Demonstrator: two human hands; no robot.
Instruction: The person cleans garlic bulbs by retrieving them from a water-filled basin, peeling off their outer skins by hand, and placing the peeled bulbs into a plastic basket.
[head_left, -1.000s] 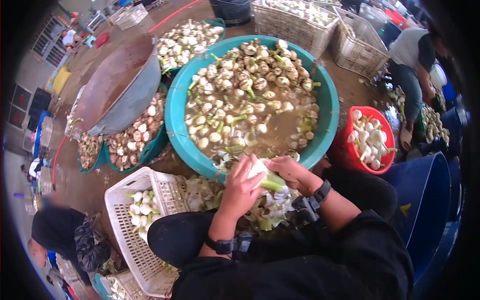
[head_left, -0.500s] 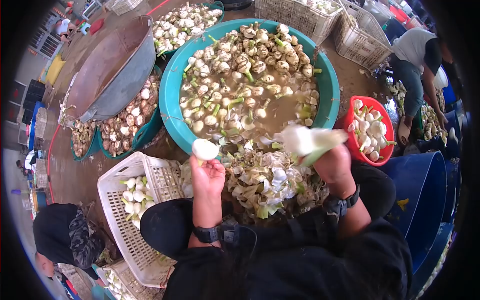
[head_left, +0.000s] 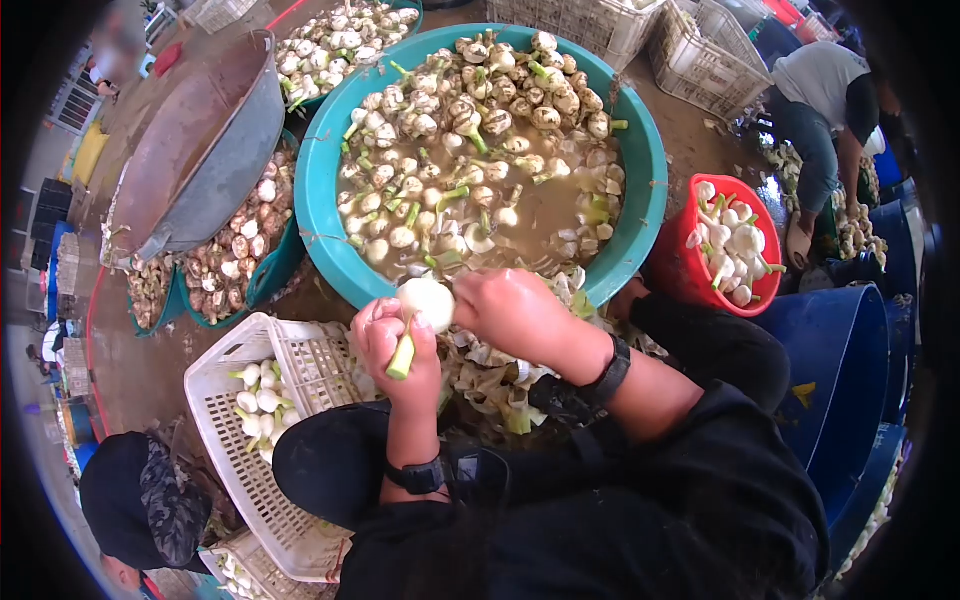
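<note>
In my left hand point(head_left: 405, 350) is a smooth white garlic bulb point(head_left: 425, 300), its cut green stem pointing down toward me. The fingers close round its lower side and stem. My right hand point(head_left: 515, 310) is curled against the bulb's right side; its fingertips are hidden, so I cannot make out what they pinch. Both hands are over the near rim of a large teal tub point(head_left: 652, 200), where muddy garlic bulbs point(head_left: 515, 105) lie in brown water. Beneath my hands is a heap of stripped garlic skins point(head_left: 485, 375).
A white plastic crate point(head_left: 235, 440) with peeled garlic stands at my left, a red bucket point(head_left: 772, 235) of garlic at my right. Blue barrels point(head_left: 830, 370) stand at the right edge. A metal wheelbarrow tray point(head_left: 215, 160) rests at the upper left. Co-workers point(head_left: 820, 90) bend at the right and lower left.
My right hand has swung left from beside the red bucket to the bulb in my left hand. The blurred white-and-green piece it held no longer shows. The left hand has turned the bulb stem-down.
</note>
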